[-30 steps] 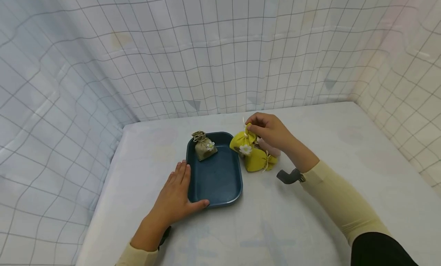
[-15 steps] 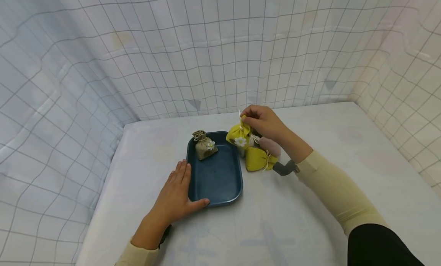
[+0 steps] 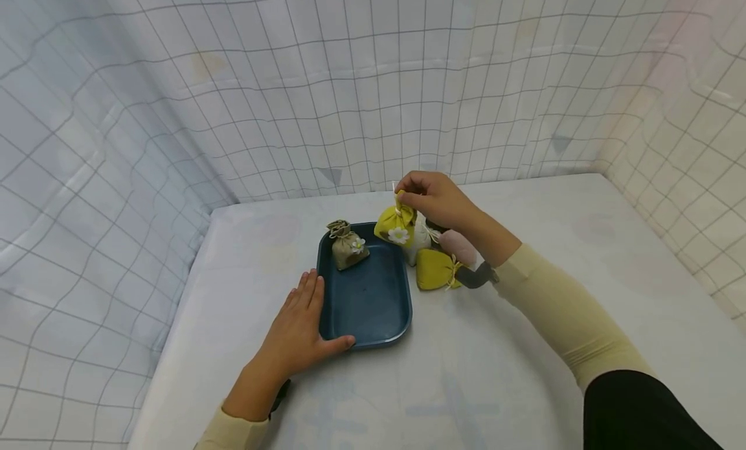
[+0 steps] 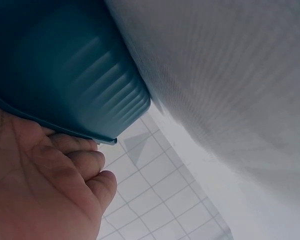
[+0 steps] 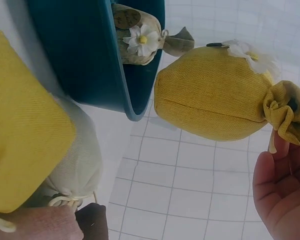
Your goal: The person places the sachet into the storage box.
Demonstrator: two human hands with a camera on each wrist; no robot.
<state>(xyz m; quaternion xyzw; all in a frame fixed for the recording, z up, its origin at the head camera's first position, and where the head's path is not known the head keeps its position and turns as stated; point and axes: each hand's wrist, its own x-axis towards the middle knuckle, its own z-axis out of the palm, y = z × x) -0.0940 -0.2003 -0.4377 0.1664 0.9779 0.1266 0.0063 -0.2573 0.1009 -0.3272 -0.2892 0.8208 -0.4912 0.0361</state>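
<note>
My right hand (image 3: 437,197) pinches the gathered neck of a yellow drawstring pouch (image 3: 394,223) with a white flower on it. That pouch (image 5: 215,92) hangs raised by the far right corner of a dark blue tray (image 3: 367,301), overlapping its rim in the head view. Inside the tray, toward the far left, sits a tan drawstring pouch (image 3: 350,250) with a white flower. My left hand (image 3: 296,333) rests along the tray's left rim, fingers straight and thumb at the near edge. In the left wrist view its fingers (image 4: 85,162) lie against the outside of the tray's rim.
Right of the tray lie another yellow pouch (image 3: 434,269), a white pouch (image 5: 77,152), a pink pouch (image 3: 457,246) and a dark one (image 5: 92,222), close together. A white cloth covers the table (image 3: 495,366). Checked curtains (image 3: 379,81) stand behind and at both sides.
My right hand has moved left and away from me with the yellow pouch, lifting it from beside the other pouches to the tray's far right corner. My left hand and the tray stay put.
</note>
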